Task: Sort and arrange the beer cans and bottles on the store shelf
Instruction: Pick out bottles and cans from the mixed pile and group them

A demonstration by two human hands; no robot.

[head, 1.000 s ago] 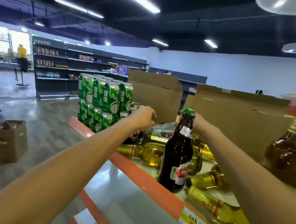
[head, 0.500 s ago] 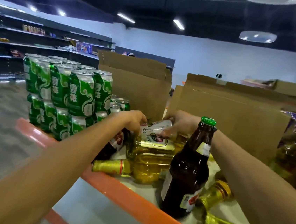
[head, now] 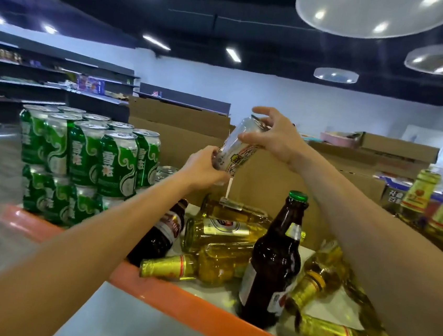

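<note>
both arms outstretched, left grip [head: 205,167] holding a tilted can [head: 235,152] low, right grip [head: 275,138] pinching its top

Stacked cans [head: 87,159] stand left of lying bottles [head: 219,230] on the shelf [head: 199,313].

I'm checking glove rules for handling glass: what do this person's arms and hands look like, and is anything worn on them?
Nothing worn shows. The left hand and right hand are bare, with no gloves, rings or plasters visible. The left forearm and right forearm are bare right to the frame edge: no sleeves, watch or wristband in view.
</note>
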